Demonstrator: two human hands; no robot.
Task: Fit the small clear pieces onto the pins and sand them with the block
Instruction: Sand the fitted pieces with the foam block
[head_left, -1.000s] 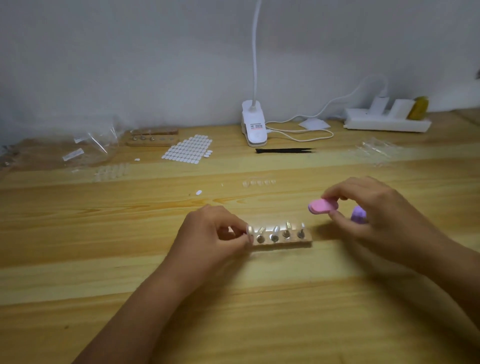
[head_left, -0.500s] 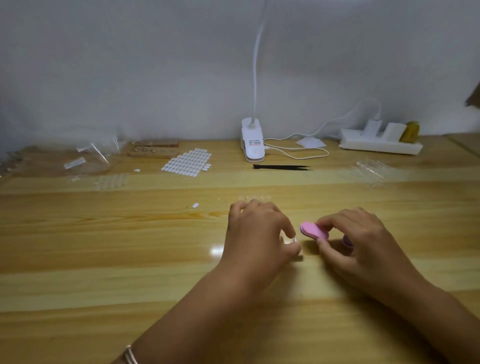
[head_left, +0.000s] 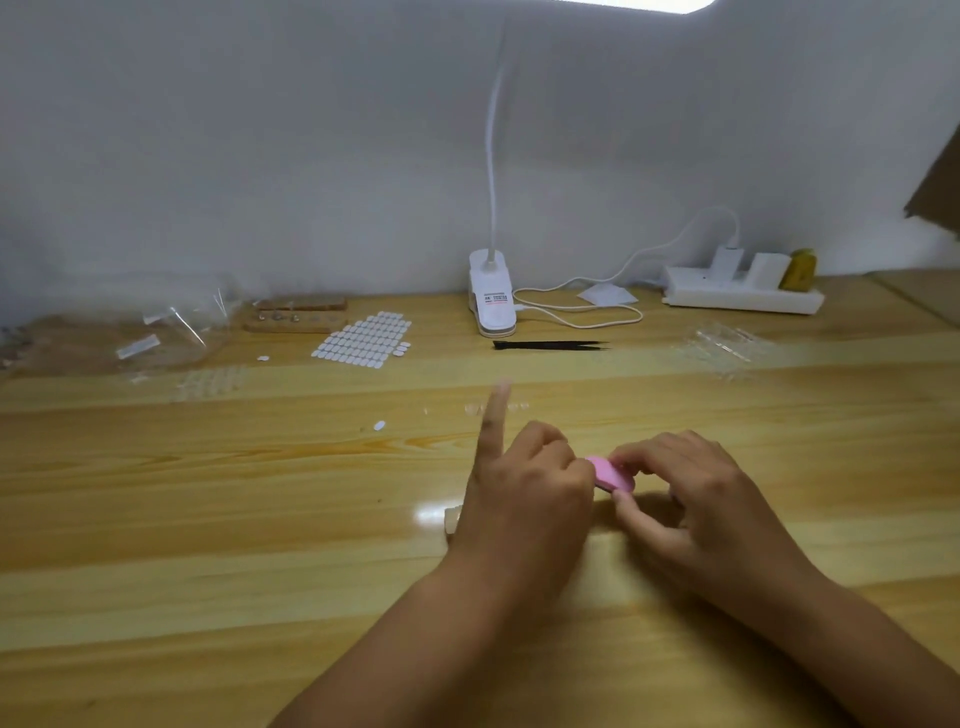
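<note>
My left hand lies over the wooden pin holder, so that only the holder's left end shows. Its fingers curl down around the holder, apart from the index finger, which sticks out straight and forward. The pins and the clear pieces on them are hidden under this hand. My right hand pinches the pink sanding block between thumb and fingers, right beside my left hand's knuckles. A few loose clear pieces lie on the table just beyond my hands.
At the back stand a white clip lamp, a power strip and black tweezers. A sheet of white oval pieces, a second wooden holder and plastic bags lie back left. Clear packaging lies right.
My left hand moved from the holder's left end to cover the whole holder, and its index finger now points out. My right hand brought the pink block in close to it.
</note>
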